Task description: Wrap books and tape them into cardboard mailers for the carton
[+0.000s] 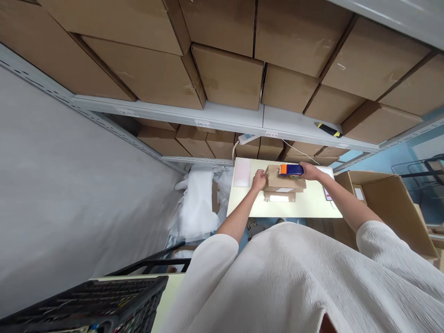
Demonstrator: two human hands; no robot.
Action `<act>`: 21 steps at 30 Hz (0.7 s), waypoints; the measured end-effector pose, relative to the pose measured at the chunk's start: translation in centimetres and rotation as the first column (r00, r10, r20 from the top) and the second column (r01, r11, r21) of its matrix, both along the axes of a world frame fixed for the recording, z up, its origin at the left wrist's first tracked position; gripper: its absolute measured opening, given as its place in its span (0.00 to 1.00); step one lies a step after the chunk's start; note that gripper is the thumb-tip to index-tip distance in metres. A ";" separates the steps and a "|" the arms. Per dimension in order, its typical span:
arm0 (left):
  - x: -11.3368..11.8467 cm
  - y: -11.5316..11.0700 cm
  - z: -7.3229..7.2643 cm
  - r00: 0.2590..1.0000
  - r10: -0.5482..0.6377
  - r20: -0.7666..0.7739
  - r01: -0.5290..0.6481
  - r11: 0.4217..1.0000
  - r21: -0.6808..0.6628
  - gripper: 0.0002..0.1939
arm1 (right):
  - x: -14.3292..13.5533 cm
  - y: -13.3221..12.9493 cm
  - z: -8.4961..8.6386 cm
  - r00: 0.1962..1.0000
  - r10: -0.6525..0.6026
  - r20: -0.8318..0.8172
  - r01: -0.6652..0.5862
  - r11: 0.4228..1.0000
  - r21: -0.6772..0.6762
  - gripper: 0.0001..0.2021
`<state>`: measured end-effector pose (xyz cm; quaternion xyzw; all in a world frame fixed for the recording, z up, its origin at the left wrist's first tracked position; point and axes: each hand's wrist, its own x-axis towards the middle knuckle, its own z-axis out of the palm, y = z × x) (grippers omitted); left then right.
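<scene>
A small cardboard box [274,181] with a white label on its near side stands on the pale yellow table [243,202]. My left hand [259,179] grips its left end, fingers closed at the edge. In my right hand [308,171] is a tape dispenser [293,170], dark blue with an orange front, held over the top of the box. Whether the dispenser touches the cardboard I cannot tell. Another cardboard piece with a white label [279,198] shows just in front of the box, partly hidden by it.
Shelves [232,115] packed with cartons [227,76] rise beyond the table. A yellow-black utility knife [329,130] lies on the shelf edge. White wrapping [197,201] fills the floor to the left, a large open carton [395,203] stands right, and a black crate [132,296] is lower left.
</scene>
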<state>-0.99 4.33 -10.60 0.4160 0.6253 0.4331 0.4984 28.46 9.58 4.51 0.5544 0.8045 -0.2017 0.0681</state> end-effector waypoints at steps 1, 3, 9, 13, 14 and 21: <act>-0.1 -0.1 0.4 0.999 -0.034 -0.030 0.035 0.999 0.020 0.18 | 0.0 0.0 -0.1 1.000 0.005 -0.016 -0.005 1.000 0.007 0.23; -0.2 -0.2 1.4 0.990 -0.111 -0.090 0.120 0.987 0.107 0.22 | 0.0 -0.2 -0.3 0.999 0.017 -0.051 -0.016 1.000 0.024 0.23; 0.2 0.7 3.0 0.897 -0.347 -0.274 0.405 0.894 0.191 0.45 | -0.1 -0.6 0.2 0.998 0.025 -0.056 -0.024 1.000 0.017 0.23; -0.3 1.3 2.2 0.875 -0.345 -0.340 0.421 0.889 0.181 0.49 | 0.0 -0.5 0.8 0.999 0.041 -0.012 -0.041 0.999 -0.028 0.23; -0.5 1.4 2.1 0.870 -0.346 -0.351 0.423 0.889 0.173 0.48 | 0.0 -0.4 0.9 0.999 0.045 -0.010 -0.045 0.998 -0.034 0.24; -0.6 2.0 3.6 0.652 -0.494 -0.574 0.579 0.814 -0.043 0.44 | 0.3 -0.2 1.0 0.998 0.060 -0.009 -0.060 0.997 -0.057 0.21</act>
